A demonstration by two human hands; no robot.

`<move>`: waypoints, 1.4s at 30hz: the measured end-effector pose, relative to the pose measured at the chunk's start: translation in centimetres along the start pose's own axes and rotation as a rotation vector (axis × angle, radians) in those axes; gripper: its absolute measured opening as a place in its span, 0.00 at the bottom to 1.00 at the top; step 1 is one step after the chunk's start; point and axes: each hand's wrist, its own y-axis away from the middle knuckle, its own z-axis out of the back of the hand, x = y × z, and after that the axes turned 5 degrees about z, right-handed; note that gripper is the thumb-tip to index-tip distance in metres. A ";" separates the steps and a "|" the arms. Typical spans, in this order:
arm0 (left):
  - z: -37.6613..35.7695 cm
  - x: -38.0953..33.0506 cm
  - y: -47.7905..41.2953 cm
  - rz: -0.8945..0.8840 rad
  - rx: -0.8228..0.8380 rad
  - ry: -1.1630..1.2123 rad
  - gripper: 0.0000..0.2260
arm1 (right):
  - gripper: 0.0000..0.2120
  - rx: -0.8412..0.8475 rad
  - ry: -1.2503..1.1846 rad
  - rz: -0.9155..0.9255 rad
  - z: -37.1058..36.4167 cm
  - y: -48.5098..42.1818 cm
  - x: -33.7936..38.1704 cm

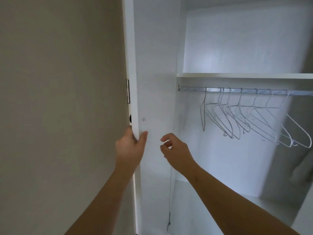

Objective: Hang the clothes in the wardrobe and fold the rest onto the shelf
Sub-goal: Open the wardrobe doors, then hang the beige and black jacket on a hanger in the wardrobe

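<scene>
Left hand [131, 146] is wrapped around the edge of the open wardrobe door [152, 82], thumb on the inner face, fingers hidden behind it. Right hand [176, 150] hangs free just beside the door, fingers loosely curled, gripping nothing. Bare wire hangers [245, 116] hang on the rail [237, 90] under the shelf [245, 75], up and right of both hands. No clothes in view.

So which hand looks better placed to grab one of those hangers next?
Probably the right hand. It is free, fingers loosely curled, and sits nearer the hangers on the rail. The left hand is gripping the door edge, farther away.
</scene>
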 end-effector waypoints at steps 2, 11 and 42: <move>0.1 -0.3 0.3 -0.062 0.051 -0.004 0.13 | 0.05 -0.022 0.022 -0.012 -1.4 0.3 0.4; -0.9 0.2 2.3 0.098 0.189 0.281 0.10 | 0.05 -0.130 0.036 -0.226 -0.6 4.5 -2.3; 10.7 -4.4 59.9 0.030 1.782 0.118 0.07 | 0.11 -1.055 0.186 -1.297 5.6 69.3 10.8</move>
